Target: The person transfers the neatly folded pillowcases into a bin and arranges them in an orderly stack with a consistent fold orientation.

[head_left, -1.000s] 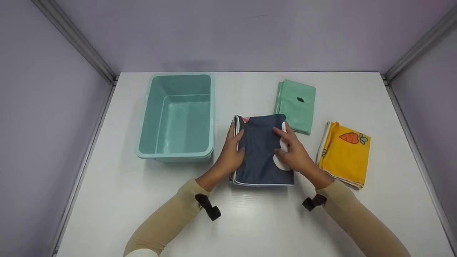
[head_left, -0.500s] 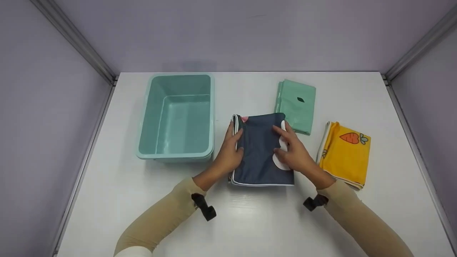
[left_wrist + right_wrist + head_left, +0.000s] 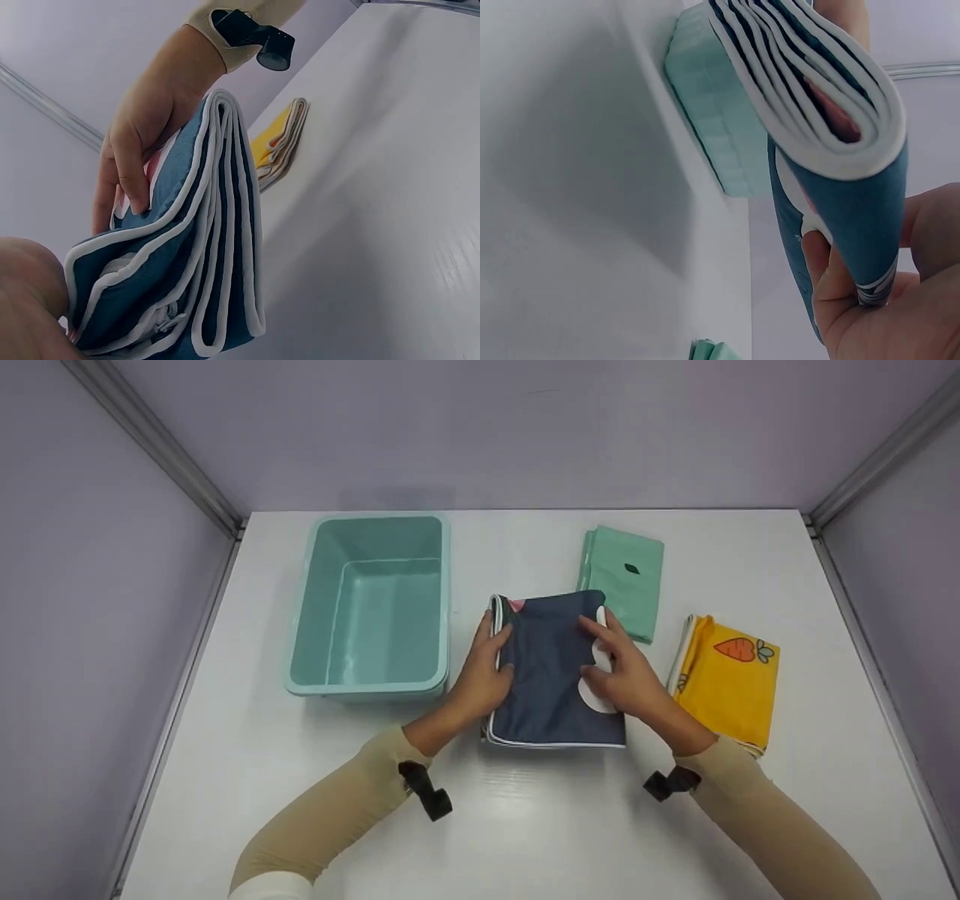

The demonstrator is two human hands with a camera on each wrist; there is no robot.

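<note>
Seemingly unlabelled, the folded navy cloth (image 3: 551, 667) sits mid-surface (image 3: 525, 825) beside the teal bin (image 3: 373, 604), my left hand (image 3: 480, 679) and right hand (image 3: 626, 675) gripping its sides, while wrist views alone reveal its white-edged layers lifted.

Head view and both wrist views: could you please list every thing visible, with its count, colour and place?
plastic bin: 1, teal, table's left, empty inside.
dark blue folded cloth: 1, white trim, table's centre, gripped by both hands.
green folded cloth: 1, mint green, behind the blue one.
yellow folded cloth: 1, carrot print, table's right.
table: 1, white.
walls: lilac, around the table.
left hand: grips the blue cloth's left edge.
right hand: grips its right edge.
</note>
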